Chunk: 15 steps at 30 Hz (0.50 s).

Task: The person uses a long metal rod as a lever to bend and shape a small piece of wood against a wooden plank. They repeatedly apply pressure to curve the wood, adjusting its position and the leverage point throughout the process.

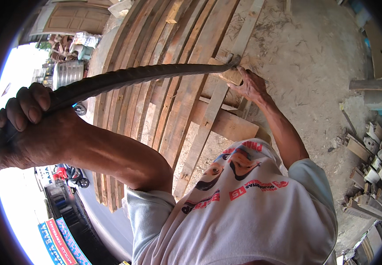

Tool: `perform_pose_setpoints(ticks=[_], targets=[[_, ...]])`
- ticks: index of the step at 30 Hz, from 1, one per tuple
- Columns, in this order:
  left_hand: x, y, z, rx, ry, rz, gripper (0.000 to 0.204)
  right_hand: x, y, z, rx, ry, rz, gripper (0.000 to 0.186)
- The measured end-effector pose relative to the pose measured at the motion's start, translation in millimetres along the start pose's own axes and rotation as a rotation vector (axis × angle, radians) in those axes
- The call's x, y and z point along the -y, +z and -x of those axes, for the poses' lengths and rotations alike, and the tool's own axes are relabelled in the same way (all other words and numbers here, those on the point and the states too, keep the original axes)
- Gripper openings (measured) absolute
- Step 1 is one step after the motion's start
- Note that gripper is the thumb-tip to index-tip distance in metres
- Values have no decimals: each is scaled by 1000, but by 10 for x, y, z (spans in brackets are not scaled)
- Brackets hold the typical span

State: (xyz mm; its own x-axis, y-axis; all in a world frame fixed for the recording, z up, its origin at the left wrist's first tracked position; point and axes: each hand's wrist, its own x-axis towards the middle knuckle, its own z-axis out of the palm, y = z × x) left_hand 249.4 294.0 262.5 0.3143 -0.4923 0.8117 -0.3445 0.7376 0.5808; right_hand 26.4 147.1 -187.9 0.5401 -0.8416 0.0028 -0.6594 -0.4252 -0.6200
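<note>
My left hand (27, 119) is closed round a long, dark, ribbed metal bar (138, 73) at the left. The bar crosses to the upper middle, where its bent end (230, 62) rests at a short wooden block (226, 75) on the planks. My right hand (250, 86) grips that block just below the bent end, thumb and fingers on its sides. Several long wooden planks (193, 110) lie side by side beneath the bar and both hands, with crosswise boards (219, 121) under some of them.
Concrete floor (306, 70) lies to the right, with piled wood offcuts (368, 176) at the lower right and a dark beam (372, 86) above them. At the left are stacked metal containers (69, 73), a wooden door (71, 17) and a red motorcycle (71, 174) beside pavement.
</note>
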Motion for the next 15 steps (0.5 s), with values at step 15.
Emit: perform_pose_setpoints(ticks=[15], targets=[[-214,-47,750,133,-17,401,75,-31,56,-40,30,9,37,86]])
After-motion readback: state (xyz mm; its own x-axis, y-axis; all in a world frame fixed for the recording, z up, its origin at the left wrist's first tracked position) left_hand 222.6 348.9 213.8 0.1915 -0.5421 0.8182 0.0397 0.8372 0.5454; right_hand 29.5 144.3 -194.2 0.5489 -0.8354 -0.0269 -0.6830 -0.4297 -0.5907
